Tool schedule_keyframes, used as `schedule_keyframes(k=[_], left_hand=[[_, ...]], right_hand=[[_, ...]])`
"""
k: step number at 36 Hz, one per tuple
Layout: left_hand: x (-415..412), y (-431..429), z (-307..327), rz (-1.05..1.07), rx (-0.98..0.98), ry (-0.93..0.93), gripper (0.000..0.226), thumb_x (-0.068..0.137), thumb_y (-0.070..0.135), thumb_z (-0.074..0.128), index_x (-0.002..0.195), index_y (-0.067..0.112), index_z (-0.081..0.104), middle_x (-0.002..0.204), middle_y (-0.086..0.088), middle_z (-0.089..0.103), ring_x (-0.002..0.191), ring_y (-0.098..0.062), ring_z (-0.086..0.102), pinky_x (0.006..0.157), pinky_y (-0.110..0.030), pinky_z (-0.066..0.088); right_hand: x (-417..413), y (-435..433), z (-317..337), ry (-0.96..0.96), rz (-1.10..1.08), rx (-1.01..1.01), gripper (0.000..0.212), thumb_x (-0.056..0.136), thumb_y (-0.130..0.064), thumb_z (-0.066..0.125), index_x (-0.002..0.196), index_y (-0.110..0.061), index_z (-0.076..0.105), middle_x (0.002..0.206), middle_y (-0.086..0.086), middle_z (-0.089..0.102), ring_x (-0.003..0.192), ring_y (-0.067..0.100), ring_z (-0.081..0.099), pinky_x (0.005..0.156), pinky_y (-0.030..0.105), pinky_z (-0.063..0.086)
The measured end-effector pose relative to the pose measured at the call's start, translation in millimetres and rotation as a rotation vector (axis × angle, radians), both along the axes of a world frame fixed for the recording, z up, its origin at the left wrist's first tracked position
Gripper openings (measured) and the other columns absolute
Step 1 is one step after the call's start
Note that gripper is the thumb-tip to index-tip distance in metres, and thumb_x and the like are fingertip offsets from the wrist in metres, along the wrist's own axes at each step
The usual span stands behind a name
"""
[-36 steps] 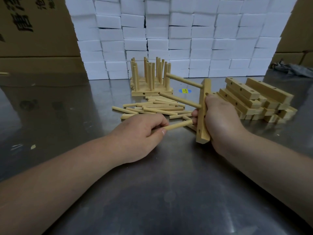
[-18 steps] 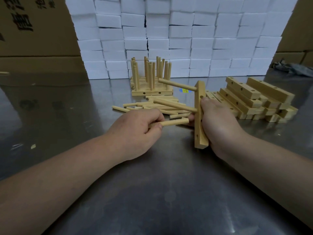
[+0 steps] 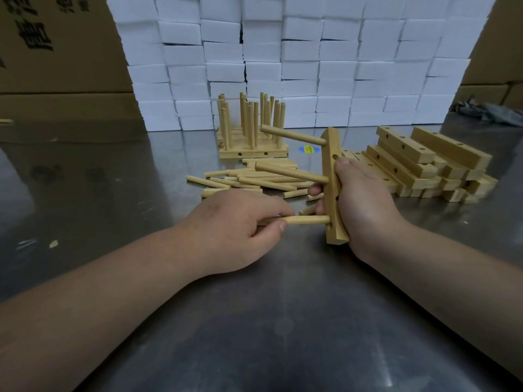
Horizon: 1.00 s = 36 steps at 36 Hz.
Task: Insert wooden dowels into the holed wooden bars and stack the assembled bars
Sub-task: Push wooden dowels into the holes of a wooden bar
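- Steel tabletop (image 3: 283,321) runs back to a wall of white foam blocks (image 3: 283,52); the cardboard box (image 3: 56,52) at left bears large black characters, cut off by the frame.
- Small yellow-and-blue sticker (image 3: 308,149) on the table: print too small to read.
- Right hand (image 3: 365,205) grips a holed bar (image 3: 332,176) upright, with two dowels in it.
- Left hand (image 3: 235,227) pinches a third dowel (image 3: 308,220), its tip at the bar's lower hole.
- Loose dowels (image 3: 254,179) lie behind the hands, with the assembled stack (image 3: 252,128) beyond them and bare bars (image 3: 424,162) piled at right.

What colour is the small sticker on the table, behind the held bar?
The sticker is yellow with a blue edge; the head view shows it.
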<state>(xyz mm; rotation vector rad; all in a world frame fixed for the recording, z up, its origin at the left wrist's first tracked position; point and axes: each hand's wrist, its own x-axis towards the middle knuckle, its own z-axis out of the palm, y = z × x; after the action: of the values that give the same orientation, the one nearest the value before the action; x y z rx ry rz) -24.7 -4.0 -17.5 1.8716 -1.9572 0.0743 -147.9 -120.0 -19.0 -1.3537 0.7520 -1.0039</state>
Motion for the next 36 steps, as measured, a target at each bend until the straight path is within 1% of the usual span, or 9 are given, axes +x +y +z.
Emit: schedule_keyframes(k=[7, 12, 15, 18, 23, 27, 29, 33, 36], left_hand=[[-4, 1, 3, -0.015, 0.000, -0.021, 0.031, 0.081, 0.036, 0.038, 0.097, 0.030, 0.064, 0.066, 0.014, 0.051, 0.067, 0.000, 0.046, 0.059, -0.026, 0.036], [-8, 2, 3, -0.027, -0.015, -0.057, 0.030, 0.080, 0.040, 0.040, 0.092, 0.028, 0.065, 0.059, 0.016, 0.045, 0.063, -0.008, 0.041, 0.057, -0.026, 0.034], [-11, 2, 3, -0.044, -0.040, -0.067, 0.031, 0.081, 0.038, 0.041, 0.094, 0.025, 0.066, 0.059, 0.019, 0.041, 0.070, -0.005, 0.040, 0.056, -0.026, 0.034], [-11, 2, 3, -0.057, -0.053, -0.061, 0.031, 0.081, 0.038, 0.044, 0.101, 0.027, 0.065, 0.061, 0.020, 0.043, 0.066, -0.005, 0.042, 0.056, -0.026, 0.036], [-13, 3, 3, -0.100, -0.057, -0.054, 0.028, 0.082, 0.035, 0.047, 0.100, 0.024, 0.067, 0.067, 0.020, 0.047, 0.069, -0.001, 0.042, 0.055, -0.022, 0.035], [-12, 2, 2, -0.074, -0.024, -0.019, 0.019, 0.087, 0.035, 0.052, 0.099, 0.028, 0.065, 0.058, 0.023, 0.043, 0.062, 0.003, 0.045, 0.054, -0.013, 0.030], [-12, 1, 1, -0.070, -0.016, -0.021, 0.015, 0.087, 0.033, 0.055, 0.098, 0.028, 0.064, 0.059, 0.022, 0.044, 0.061, 0.005, 0.045, 0.055, -0.014, 0.032], [-13, 1, 0, -0.086, -0.018, -0.027, 0.017, 0.089, 0.033, 0.053, 0.098, 0.026, 0.066, 0.065, 0.016, 0.054, 0.063, -0.004, 0.047, 0.058, -0.023, 0.038], [-13, 1, 0, -0.097, -0.005, -0.019, 0.032, 0.086, 0.039, 0.041, 0.100, 0.026, 0.066, 0.076, 0.011, 0.063, 0.071, -0.005, 0.050, 0.062, -0.028, 0.041]], right_hand=[[1, -1, -3, 0.004, -0.014, -0.011, 0.022, 0.101, -0.025, 0.032, 0.102, -0.015, 0.052, 0.061, 0.005, 0.059, 0.034, 0.010, 0.045, 0.037, 0.014, 0.037], [1, -1, -4, 0.004, -0.009, -0.028, 0.030, 0.101, -0.026, 0.031, 0.115, -0.015, 0.055, 0.067, 0.006, 0.058, 0.037, 0.005, 0.049, 0.038, 0.013, 0.038], [2, 0, -4, 0.003, -0.003, -0.038, 0.031, 0.101, -0.024, 0.031, 0.119, -0.013, 0.054, 0.076, 0.008, 0.058, 0.038, 0.001, 0.050, 0.038, 0.014, 0.039], [2, 0, -4, -0.003, 0.006, -0.037, 0.032, 0.101, -0.024, 0.031, 0.124, -0.014, 0.052, 0.076, 0.008, 0.057, 0.039, 0.002, 0.050, 0.038, 0.014, 0.039], [1, 3, -3, -0.019, 0.023, -0.050, 0.033, 0.101, -0.025, 0.032, 0.130, -0.020, 0.048, 0.082, 0.008, 0.056, 0.041, 0.000, 0.051, 0.039, 0.015, 0.040], [1, 7, -2, -0.034, 0.034, -0.051, 0.034, 0.101, -0.023, 0.032, 0.131, -0.020, 0.048, 0.079, 0.004, 0.056, 0.045, -0.001, 0.053, 0.039, 0.016, 0.042], [1, 9, -2, -0.043, 0.045, -0.060, 0.033, 0.101, -0.022, 0.032, 0.129, -0.018, 0.049, 0.078, 0.002, 0.056, 0.047, -0.001, 0.053, 0.039, 0.017, 0.043], [0, 11, -1, -0.048, 0.038, -0.067, 0.033, 0.101, -0.021, 0.032, 0.129, -0.019, 0.049, 0.078, 0.002, 0.056, 0.048, -0.001, 0.053, 0.040, 0.016, 0.043], [-1, 11, -1, -0.042, 0.025, -0.086, 0.034, 0.101, -0.022, 0.032, 0.131, -0.019, 0.048, 0.081, 0.002, 0.056, 0.049, -0.002, 0.053, 0.040, 0.016, 0.043]])
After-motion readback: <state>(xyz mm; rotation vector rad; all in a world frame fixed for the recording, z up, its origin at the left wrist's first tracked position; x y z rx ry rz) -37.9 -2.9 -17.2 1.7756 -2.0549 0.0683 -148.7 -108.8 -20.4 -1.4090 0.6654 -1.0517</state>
